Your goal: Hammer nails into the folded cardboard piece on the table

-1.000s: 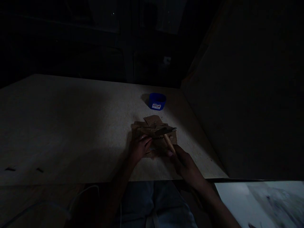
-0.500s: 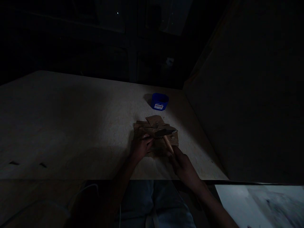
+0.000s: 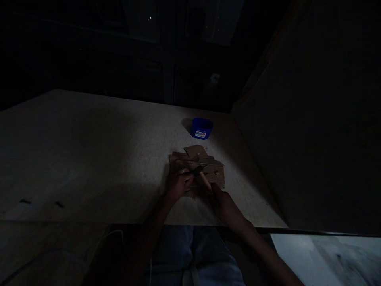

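My right hand (image 3: 224, 203) grips the light wooden handle of a hammer (image 3: 206, 180). The hammer's dark head is down over a stack of brown cardboard-like pieces (image 3: 212, 170), right beside the fingertips of my left hand (image 3: 176, 186). Those left fingers, one wearing a ring, are pinched together over the left part of the stack. What they hold is too dark to make out. A torn brown flap (image 3: 195, 151) sticks out at the back of the stack.
A blue plastic tub (image 3: 201, 129) with a white label stands behind the stack. Two small dark pieces (image 3: 59, 204) lie on the pale tabletop (image 3: 119, 139) at the left. A dark upright panel (image 3: 312, 139) borders the right side. The room is dim.
The hammer has come down and slightly left, its head now close to my left fingertips. My left hand stays on the stack. The whole view has shifted slightly.
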Demonstrator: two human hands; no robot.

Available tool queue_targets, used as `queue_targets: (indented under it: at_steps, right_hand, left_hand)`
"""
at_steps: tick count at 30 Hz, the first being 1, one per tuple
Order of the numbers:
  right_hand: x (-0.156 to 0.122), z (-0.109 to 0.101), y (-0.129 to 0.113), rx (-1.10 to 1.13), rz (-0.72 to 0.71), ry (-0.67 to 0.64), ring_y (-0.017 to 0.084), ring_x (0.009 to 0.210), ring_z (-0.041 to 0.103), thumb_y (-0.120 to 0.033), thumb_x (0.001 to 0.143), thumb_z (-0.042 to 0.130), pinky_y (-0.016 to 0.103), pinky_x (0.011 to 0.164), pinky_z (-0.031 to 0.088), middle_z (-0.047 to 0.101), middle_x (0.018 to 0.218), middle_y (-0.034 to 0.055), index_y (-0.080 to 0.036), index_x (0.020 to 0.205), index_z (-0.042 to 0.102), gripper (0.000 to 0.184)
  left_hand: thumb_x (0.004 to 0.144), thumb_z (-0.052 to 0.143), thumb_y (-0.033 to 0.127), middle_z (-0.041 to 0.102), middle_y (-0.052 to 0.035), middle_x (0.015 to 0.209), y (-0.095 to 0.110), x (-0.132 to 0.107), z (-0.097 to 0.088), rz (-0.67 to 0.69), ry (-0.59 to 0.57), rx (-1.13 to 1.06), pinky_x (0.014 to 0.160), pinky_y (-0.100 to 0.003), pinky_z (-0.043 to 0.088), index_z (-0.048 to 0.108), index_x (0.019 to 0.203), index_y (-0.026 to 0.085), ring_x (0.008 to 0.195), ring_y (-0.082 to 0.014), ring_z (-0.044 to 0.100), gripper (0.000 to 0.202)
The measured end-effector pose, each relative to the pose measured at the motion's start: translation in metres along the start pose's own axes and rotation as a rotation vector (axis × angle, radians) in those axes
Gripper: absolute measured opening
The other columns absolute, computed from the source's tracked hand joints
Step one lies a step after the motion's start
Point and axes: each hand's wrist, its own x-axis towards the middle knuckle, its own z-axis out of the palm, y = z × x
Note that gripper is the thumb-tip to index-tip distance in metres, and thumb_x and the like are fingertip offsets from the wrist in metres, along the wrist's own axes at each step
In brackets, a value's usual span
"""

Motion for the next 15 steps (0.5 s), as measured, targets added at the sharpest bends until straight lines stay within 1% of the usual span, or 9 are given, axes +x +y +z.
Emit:
queue_targets:
  at_steps: [2,4,6,8,10,12,15]
  right_hand:
    - [0.003,0.001,0.002,0.014,-0.018,-0.009,0.025,0.081,0.069,-0.033,0.094,0.040,0.029,0.064,0.044,0.073,0.092,0.0121,-0.018,0.113,0.057,0.029]
    - [0.001,0.000,0.004,0.079,-0.054,0.030,0.023,0.079,0.067,-0.035,0.096,0.041,0.029,0.065,0.045,0.072,0.090,0.0095,-0.019,0.109,0.057,0.026]
    - [-0.004,-0.002,0.004,0.178,-0.055,0.085,0.019,0.068,0.062,-0.041,0.097,0.044,0.026,0.058,0.043,0.068,0.080,0.0042,-0.020,0.105,0.057,0.026]
    - [-0.010,-0.003,0.004,0.312,-0.003,0.139,0.014,0.054,0.051,-0.047,0.096,0.047,0.023,0.047,0.037,0.057,0.068,-0.0023,-0.021,0.102,0.055,0.027]
    - [-0.010,-0.002,0.005,0.471,0.049,0.180,0.010,0.047,0.040,-0.050,0.094,0.052,0.021,0.041,0.031,0.047,0.063,-0.0061,-0.022,0.099,0.054,0.028]
    - [-0.004,0.000,0.006,0.626,0.064,0.218,0.008,0.045,0.036,-0.051,0.090,0.059,0.019,0.038,0.028,0.043,0.062,-0.0074,-0.022,0.095,0.053,0.030]
    - [0.017,0.004,0.007,0.828,0.051,0.246,0.006,0.041,0.031,-0.051,0.083,0.066,0.017,0.036,0.026,0.039,0.056,-0.0102,-0.021,0.092,0.053,0.034]
  left_hand:
    - [0.091,0.060,0.021,0.071,-0.0024,0.086,0.000,0.000,0.000,-0.016,-0.001,-0.008,0.069,-0.022,0.047,0.077,0.083,0.023,0.077,-0.0119,0.064,0.019]
    - [0.092,0.058,0.022,0.071,-0.0026,0.088,0.000,-0.001,0.000,-0.026,-0.002,-0.027,0.070,-0.023,0.048,0.077,0.086,0.023,0.079,-0.0122,0.064,0.020]
    - [0.093,0.058,0.022,0.072,-0.0037,0.091,0.000,-0.001,0.000,-0.028,0.007,-0.047,0.073,-0.024,0.050,0.078,0.091,0.023,0.082,-0.0137,0.066,0.020]
    - [0.092,0.058,0.023,0.073,-0.0047,0.095,0.001,0.000,0.000,-0.044,0.021,-0.066,0.076,-0.027,0.051,0.078,0.095,0.024,0.086,-0.0155,0.067,0.019]
    - [0.090,0.062,0.024,0.074,-0.0050,0.097,0.004,0.001,-0.001,-0.081,0.030,-0.080,0.077,-0.028,0.052,0.077,0.096,0.024,0.088,-0.0168,0.068,0.017]
    - [0.087,0.067,0.027,0.074,-0.0042,0.097,0.007,0.002,-0.002,-0.127,0.021,-0.084,0.078,-0.029,0.053,0.077,0.100,0.024,0.088,-0.0172,0.068,0.016]
    - [0.081,0.074,0.033,0.075,-0.0026,0.092,0.011,0.007,-0.004,-0.179,-0.023,-0.076,0.079,-0.031,0.054,0.072,0.115,0.026,0.084,-0.0178,0.068,0.035]
